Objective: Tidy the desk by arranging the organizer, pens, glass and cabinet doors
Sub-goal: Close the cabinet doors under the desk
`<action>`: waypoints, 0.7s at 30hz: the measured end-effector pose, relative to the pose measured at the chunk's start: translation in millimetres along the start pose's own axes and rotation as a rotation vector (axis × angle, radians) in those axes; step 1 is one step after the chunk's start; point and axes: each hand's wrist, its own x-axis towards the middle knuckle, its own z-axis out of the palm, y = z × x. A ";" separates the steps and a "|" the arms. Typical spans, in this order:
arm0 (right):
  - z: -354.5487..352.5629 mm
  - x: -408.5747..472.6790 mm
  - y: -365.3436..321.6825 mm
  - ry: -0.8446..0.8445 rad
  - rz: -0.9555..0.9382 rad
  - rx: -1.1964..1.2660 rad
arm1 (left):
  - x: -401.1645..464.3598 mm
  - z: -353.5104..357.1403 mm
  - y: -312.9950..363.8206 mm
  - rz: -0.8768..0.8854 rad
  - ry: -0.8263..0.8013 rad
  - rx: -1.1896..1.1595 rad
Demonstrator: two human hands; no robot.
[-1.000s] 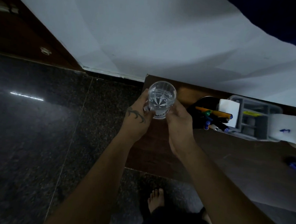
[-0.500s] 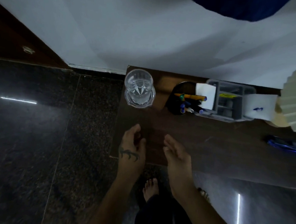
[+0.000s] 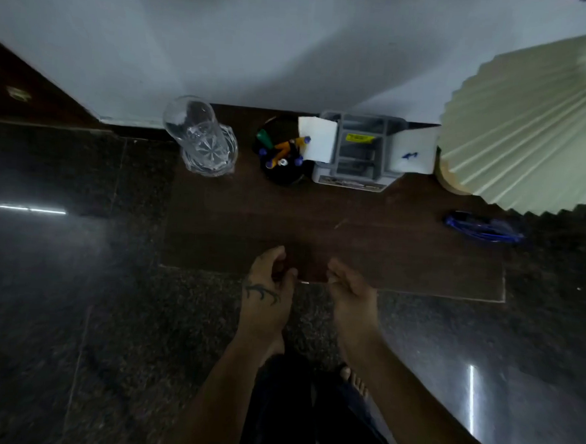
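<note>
A clear cut glass (image 3: 200,140) stands upright at the back left corner of the dark wooden desk (image 3: 319,223). To its right is a black pen cup (image 3: 282,156) with several pens, then a grey organizer (image 3: 357,153) with white paper slips on both sides. My left hand (image 3: 269,282) and my right hand (image 3: 349,287) hover at the desk's front edge, fingers loosely curled and holding nothing. Both are well away from the glass. No cabinet doors are visible.
A pleated pale lampshade (image 3: 530,126) overhangs the desk's back right. A blue object (image 3: 483,226) lies on the right side of the desk. The white wall runs behind, dark stone floor surrounds the desk, and my bare feet show below.
Both hands let go of the glass, which now stands at the back left corner. The hands drew back to the front edge, and the view shifted right, revealing the lampshade.
</note>
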 end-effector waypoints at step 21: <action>-45.5 3.2 84.1 -0.124 0.074 -0.180 | -50.9 73.9 -45.5 -0.143 0.088 0.171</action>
